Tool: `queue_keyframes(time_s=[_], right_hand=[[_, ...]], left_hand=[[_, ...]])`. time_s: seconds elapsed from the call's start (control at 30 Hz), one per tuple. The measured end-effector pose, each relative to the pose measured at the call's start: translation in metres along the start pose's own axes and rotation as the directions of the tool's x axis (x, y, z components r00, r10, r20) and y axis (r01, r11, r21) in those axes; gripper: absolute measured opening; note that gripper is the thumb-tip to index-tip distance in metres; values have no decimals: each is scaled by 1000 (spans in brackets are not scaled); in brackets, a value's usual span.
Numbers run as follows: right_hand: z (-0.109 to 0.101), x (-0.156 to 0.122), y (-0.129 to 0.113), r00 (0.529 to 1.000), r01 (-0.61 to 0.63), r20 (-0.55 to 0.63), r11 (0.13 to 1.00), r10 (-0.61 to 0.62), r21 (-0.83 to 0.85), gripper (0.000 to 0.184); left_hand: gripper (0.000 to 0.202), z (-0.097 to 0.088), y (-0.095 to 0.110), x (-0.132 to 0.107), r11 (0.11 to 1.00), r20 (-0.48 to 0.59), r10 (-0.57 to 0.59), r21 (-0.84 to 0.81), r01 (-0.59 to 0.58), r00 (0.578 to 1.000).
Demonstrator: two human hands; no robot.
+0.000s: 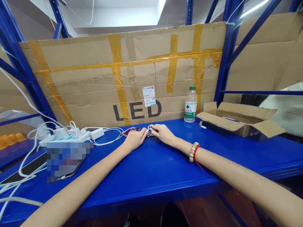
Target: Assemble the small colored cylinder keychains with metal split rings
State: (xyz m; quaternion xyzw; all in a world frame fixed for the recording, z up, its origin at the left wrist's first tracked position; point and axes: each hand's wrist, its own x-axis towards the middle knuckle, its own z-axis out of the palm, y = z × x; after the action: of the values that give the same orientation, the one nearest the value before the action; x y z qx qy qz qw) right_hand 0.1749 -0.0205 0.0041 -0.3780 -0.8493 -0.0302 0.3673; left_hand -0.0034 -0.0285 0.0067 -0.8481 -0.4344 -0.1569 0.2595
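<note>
My left hand (135, 139) and my right hand (164, 134) meet near the back of the blue table, fingertips almost touching. Between them is a small silvery ring (149, 127), pinched from both sides with bent fingers. Beside and behind my left hand lies a bunch of thin red and dark cords (130, 130) with small metal fittings. More small metal links show under my right fingertips, partly covered, so I cannot tell whether they join the ring. My right wrist wears a beaded bracelet (192, 152) and a red string.
At left, a white power strip (81, 136) with plugs and tangled cables lies beside a phone (28, 167) and a blurred-out item. A water bottle (190, 105) and an open cardboard box (227, 121) stand at back right. Taped cardboard (90, 91) walls the back.
</note>
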Motion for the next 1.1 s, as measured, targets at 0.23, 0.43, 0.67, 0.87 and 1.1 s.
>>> queue_keyframes(time_s=[0.23,0.43,0.67,0.87,1.1], right_hand=[[4,0,-1,999,35,-30,998,-33,51,27],[5,1,0,993,65,-103,992,-54,108,27],[8,2,1,993,69,-101,988,-55,137,38],[7,2,3,996,41,-80,990,-30,133,34],[0,-1,-2,998,61,19,995,-63,74,23]], left_hand=[[35,-1,1,0,999,-14,-31,-20,31,999],[34,-4,1,0,993,36,-103,-52,105,994],[31,-6,1,0,972,62,-203,-108,209,977],[29,-7,3,-1,966,9,-227,-127,227,974],[25,-8,3,-1,964,22,-220,-148,221,975]])
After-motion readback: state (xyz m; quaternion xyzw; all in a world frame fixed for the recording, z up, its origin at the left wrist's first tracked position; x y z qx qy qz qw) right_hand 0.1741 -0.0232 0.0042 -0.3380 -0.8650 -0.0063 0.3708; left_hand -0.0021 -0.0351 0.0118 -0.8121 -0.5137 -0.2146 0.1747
